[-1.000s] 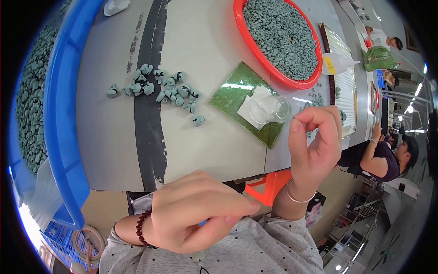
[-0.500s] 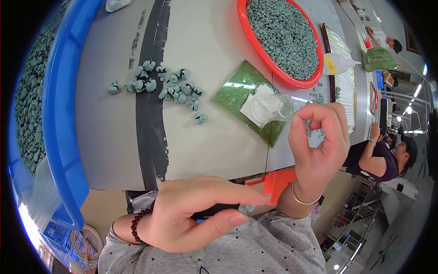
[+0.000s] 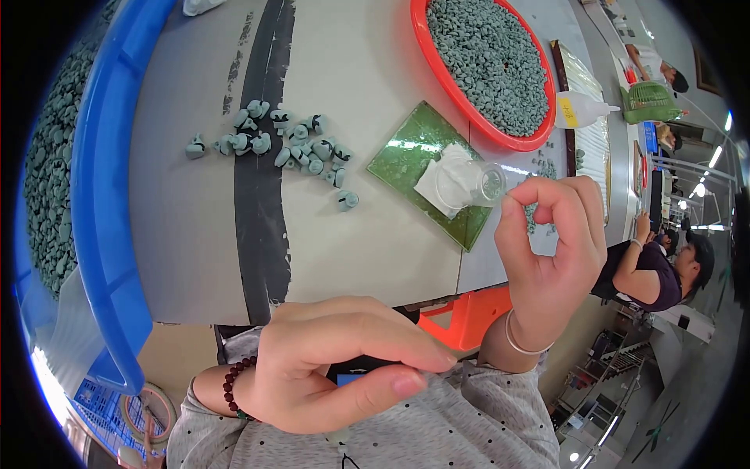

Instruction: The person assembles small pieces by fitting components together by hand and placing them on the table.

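Observation:
My left hand (image 3: pixel 344 363) is curled in front of my body, its thumb close under the extended index finger. Whatever may sit between them is hidden. My right hand (image 3: pixel 555 230) is raised, with thumb and index fingertip pinched together beside the rim of a small clear cup (image 3: pixel 490 184). Anything in that pinch is too small to make out. The cup stands on a folded white tissue (image 3: pixel 432 187) on a green tile (image 3: pixel 404 146). Left of the tile, several small grey-green pieces with dark markings (image 3: pixel 315 156) lie loosely grouped on the table.
A red basin (image 3: pixel 422 47) full of small grey-green pieces stands at the far right. Beside it are a white squeeze bottle (image 3: pixel 584 109) and a tray of white strips (image 3: pixel 591 148). A blue crate (image 3: pixel 105 195) borders the left. A co-worker (image 3: pixel 656 273) sits at right.
The small grey-green piece seen at my left fingertips is out of sight now. My right hand has shifted slightly right, its pinch still by the cup.

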### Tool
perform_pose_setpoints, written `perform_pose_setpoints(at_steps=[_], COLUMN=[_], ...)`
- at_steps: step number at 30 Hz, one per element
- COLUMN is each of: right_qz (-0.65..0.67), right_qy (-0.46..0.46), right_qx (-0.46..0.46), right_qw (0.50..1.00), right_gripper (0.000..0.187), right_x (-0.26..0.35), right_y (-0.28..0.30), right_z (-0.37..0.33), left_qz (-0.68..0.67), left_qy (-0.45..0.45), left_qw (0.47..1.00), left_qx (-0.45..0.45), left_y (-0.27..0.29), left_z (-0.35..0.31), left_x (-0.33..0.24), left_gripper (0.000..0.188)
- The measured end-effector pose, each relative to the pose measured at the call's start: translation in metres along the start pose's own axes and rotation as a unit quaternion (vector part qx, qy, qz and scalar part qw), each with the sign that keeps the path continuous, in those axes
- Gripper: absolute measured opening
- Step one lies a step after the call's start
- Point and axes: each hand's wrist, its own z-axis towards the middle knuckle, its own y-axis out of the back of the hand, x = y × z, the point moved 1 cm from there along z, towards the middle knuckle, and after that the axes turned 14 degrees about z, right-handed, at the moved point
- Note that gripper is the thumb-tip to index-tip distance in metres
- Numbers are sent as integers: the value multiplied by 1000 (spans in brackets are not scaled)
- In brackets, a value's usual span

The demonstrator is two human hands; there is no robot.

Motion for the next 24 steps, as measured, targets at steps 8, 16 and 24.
perform_pose_setpoints(at_steps=[8,16,24], right_qz=[-3,291,443], right_qy=[6,24,-5], right_qx=[-10,-77,-36], right_qw=[1000,953,896], right_gripper=[23,28,21], right_x=[5,27,38], right_y=[-2,5,-12], right_z=[-2,-21,-38], left_qz=[-92,112,230], left_qy=[30,-87,-136], left_qw=[991,988,960], left_qx=[-91,-55,-80], left_y=[-6,1,3], left_z=[-3,1,-1], left_x=[-2,1,1], left_gripper=[29,27,22])
